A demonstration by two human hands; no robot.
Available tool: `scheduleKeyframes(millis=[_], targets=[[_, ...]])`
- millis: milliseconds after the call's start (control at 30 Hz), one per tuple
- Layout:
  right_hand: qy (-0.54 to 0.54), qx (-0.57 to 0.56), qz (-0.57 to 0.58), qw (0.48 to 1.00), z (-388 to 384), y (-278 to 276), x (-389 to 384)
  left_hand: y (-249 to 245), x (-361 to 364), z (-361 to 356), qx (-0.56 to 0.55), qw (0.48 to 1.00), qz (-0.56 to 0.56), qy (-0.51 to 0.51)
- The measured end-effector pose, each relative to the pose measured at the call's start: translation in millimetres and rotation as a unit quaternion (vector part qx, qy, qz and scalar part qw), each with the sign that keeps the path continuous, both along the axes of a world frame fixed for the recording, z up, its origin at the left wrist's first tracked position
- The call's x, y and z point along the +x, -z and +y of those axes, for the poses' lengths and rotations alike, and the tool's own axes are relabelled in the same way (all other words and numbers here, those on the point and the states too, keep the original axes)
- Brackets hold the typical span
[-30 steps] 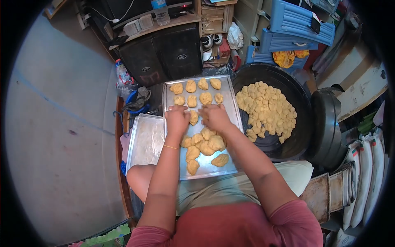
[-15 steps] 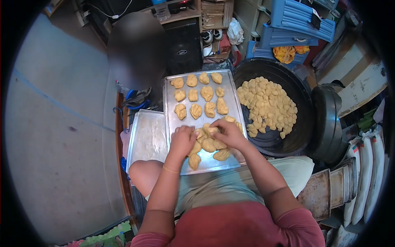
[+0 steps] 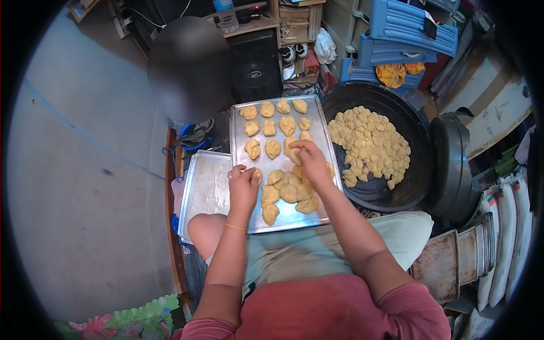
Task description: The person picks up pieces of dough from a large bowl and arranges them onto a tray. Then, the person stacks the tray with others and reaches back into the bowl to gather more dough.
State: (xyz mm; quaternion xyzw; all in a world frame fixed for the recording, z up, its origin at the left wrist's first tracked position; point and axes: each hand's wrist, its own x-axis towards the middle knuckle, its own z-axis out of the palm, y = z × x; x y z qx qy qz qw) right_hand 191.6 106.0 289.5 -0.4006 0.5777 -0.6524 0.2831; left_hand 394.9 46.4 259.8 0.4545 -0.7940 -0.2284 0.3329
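Mid-frame, dough lumps sit on your metal tray. Your left hand curls around one at the tray's left side; your right hand, fingers bent, covers another, grip unclear. Space them evenly, handling lightly.

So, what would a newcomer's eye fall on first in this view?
Probably the large black tub at right, holding many dough pieces. Next, the metal baking tray at centre, with dough lumps in rows at its far end, and the left hand and right hand over it.
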Motion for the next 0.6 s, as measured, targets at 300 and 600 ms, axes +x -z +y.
scheduleKeyframes(millis=[300,600], targets=[[0.083,0.068,0.19,0.976,28,25,-41,-9,-21,8,-0.093,0.991,-0.082,-0.057],[-0.043,0.295,0.464,0.834,41,4,-24,-6,-48,5,-0.052,0.998,-0.035,0.022]])
